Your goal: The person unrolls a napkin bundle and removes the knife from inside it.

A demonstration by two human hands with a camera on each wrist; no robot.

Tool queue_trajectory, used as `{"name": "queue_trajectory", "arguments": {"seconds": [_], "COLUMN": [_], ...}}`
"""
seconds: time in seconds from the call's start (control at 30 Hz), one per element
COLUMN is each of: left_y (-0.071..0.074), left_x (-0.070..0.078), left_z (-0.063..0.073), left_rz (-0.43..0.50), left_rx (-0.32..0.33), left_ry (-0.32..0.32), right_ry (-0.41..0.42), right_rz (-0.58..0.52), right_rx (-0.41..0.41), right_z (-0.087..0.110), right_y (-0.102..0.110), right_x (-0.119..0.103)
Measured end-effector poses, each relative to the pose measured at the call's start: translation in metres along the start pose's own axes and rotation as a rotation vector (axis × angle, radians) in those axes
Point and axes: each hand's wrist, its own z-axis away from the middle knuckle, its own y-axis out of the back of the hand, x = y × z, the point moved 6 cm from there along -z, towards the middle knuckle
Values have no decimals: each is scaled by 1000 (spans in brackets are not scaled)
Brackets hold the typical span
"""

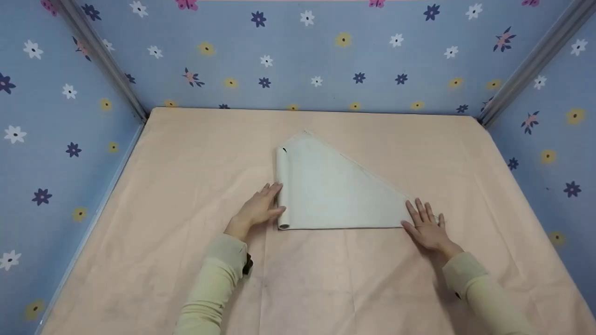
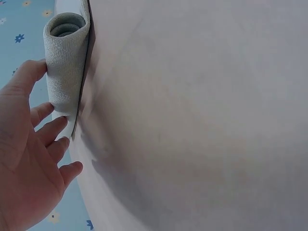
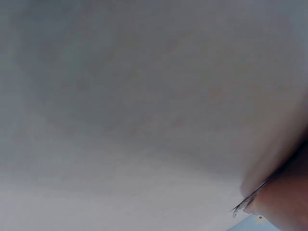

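Observation:
A pale, whitish cloth [image 1: 335,195], towel-like in texture, lies folded on the table with a slanted right side. Its left edge is wound into a narrow roll [image 1: 283,186], whose spiral end shows in the left wrist view. My left hand [image 1: 257,208] touches the roll's outer side with thumb and fingertips, fingers loosely extended and not wrapped round it. At the cloth's right corner my right hand [image 1: 429,232] rests with spread fingers, partly covering the tip. The right wrist view is blurred, with only a bit of the right hand [image 3: 281,204] at its lower right.
A peach-coloured cover [image 1: 195,158] with creases spreads over the table. Blue flowered panels [image 1: 307,60] stand at the back and both sides, with grey metal posts [image 1: 102,56] at the corners.

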Motion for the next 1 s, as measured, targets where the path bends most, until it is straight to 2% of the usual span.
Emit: {"name": "queue_trajectory", "arguments": {"seconds": [0.2,0.57,1.0], "left_y": [1,1,4], "left_x": [-4,-9,0], "left_z": [2,4,6], "left_rz": [6,-7,-32], "left_rx": [0,-19,11], "left_ry": [1,45,24], "right_ry": [5,7,-15], "right_rz": [-3,2,10], "right_rx": [-3,8,-8], "right_z": [0,0,1], "right_y": [0,1,0], "right_x": [0,-1,-1]}}
